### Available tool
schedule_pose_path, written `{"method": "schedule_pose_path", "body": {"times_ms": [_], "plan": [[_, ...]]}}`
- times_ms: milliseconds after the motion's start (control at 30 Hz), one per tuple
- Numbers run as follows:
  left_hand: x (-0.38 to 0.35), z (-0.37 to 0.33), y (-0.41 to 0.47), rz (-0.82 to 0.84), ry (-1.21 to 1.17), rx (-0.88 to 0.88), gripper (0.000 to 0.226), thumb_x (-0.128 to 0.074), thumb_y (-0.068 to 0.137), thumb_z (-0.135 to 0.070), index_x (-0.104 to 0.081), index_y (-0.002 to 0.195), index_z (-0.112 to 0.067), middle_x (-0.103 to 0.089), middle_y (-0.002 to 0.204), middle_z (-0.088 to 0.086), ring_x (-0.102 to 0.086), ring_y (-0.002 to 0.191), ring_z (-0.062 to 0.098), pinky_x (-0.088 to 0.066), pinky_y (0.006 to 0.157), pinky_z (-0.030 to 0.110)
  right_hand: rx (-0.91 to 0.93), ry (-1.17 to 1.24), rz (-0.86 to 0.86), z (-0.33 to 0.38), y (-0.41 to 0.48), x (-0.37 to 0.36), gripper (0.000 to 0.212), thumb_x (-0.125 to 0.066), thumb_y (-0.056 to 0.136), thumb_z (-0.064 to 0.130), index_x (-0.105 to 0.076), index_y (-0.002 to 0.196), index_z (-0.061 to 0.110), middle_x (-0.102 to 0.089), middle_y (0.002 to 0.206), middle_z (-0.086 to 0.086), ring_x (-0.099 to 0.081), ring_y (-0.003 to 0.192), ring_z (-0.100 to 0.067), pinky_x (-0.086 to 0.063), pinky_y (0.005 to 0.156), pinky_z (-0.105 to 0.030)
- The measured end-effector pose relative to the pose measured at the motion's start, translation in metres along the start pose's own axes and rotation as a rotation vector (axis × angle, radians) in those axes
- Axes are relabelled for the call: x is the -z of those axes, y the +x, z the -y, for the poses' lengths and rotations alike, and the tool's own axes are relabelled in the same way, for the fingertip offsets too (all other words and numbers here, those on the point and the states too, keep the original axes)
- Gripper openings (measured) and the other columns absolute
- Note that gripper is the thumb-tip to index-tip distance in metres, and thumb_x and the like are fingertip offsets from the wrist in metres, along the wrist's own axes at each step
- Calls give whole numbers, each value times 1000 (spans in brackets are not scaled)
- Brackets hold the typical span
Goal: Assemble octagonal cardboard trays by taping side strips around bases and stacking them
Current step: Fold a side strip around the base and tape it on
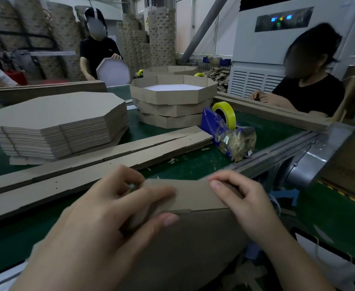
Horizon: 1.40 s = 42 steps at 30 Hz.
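A: Holding what?
B: Gripping a cardboard tray (193, 227) with left hand (117, 206) and right hand (241, 198), both curled over its wall, seemingly; rather blurred.
A: Where?
B: Nearer than the tape dispenser (224, 127), with finished trays (172, 97) stacked behind it.

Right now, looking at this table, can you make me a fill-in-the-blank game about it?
1. The tape roll on the blue dispenser is ____.
2. The left hand and right hand both grip a tray made of ____.
3. The top one of the finished stack is ____ inside.
4. The table surface is ____.
Missing words: yellow, cardboard, white, green.
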<state>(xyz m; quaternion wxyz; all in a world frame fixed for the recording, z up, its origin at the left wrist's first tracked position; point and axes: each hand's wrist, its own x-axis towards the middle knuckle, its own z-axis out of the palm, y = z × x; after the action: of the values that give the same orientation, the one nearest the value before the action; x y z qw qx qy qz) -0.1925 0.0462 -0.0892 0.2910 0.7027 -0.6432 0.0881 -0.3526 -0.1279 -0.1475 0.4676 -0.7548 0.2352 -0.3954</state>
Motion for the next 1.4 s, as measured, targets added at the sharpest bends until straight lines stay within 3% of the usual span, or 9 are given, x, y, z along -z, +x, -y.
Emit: {"method": "schedule_pose_path", "body": {"times_ms": [233,467,533,667,733,800,967,1100,1400], "plan": [[-10,-7,17,107,313,-92,38,-40,81,-57,-71,100,-47,-64,87,-9,-63,71,15,-39,53,22,93,-106,63,8,5,-25,8,-64,92,19,-70,91,14,-67,88,6,-61,90,-5,-44,76,-14],[-21,-2,21,58,298,-133,38,-40,84,-55,-74,97,-44,-63,85,-7,-63,69,18,-40,50,25,-39,-1,252,7,12,-10,24,-53,89,40,-69,103,27,-67,99,15,-61,98,2,-43,79,-8],[-21,0,22,53,280,-124,38,-40,84,-56,-73,98,-44,-64,86,-7,-64,71,19,-34,54,18,-51,-7,154,2,31,5,25,-49,89,45,-67,101,33,-69,97,18,-62,91,3,-44,78,-10],[-18,3,23,45,264,-100,38,-40,84,-56,-73,100,-45,-63,87,-9,-63,71,17,-17,64,8,-150,-263,-455,-23,111,61,9,-56,94,33,-65,92,31,-67,99,7,-55,75,-3,-44,66,-25],[-18,4,23,47,261,-99,39,-39,84,-57,-72,101,-45,-63,88,-9,-63,71,16,-17,64,7,-315,-453,-457,-42,149,90,19,-53,95,39,-64,102,25,-63,107,-1,-54,77,-9,-41,63,-27],[-18,5,23,53,256,-102,40,-38,85,-58,-72,102,-46,-63,88,-10,-62,71,16,-18,64,8,-527,-515,-315,-59,175,107,33,-50,93,48,-66,101,21,-61,90,-6,-52,70,-19,-40,61,-29],[-19,5,23,40,250,-91,40,-38,84,-58,-72,101,-46,-64,89,-10,-63,72,16,-19,65,8,-737,-214,-204,-68,198,120,17,-69,82,35,-68,79,18,-53,71,2,-29,43,-8,-26,42,-22],[-21,5,22,29,259,-102,40,-38,84,-58,-72,100,-45,-64,88,-10,-64,73,16,-30,57,15,-778,174,-309,-65,199,120,14,-71,80,20,-74,67,16,-53,59,10,-22,41,-3,-28,47,-15],[-21,5,24,22,272,-92,40,-39,84,-58,-72,101,-44,-64,89,-11,-64,74,16,-24,62,9,-275,614,-350,-94,140,114,36,-54,84,5,-54,50,17,-46,52,4,-46,51,-8,-44,74,-30]]}}
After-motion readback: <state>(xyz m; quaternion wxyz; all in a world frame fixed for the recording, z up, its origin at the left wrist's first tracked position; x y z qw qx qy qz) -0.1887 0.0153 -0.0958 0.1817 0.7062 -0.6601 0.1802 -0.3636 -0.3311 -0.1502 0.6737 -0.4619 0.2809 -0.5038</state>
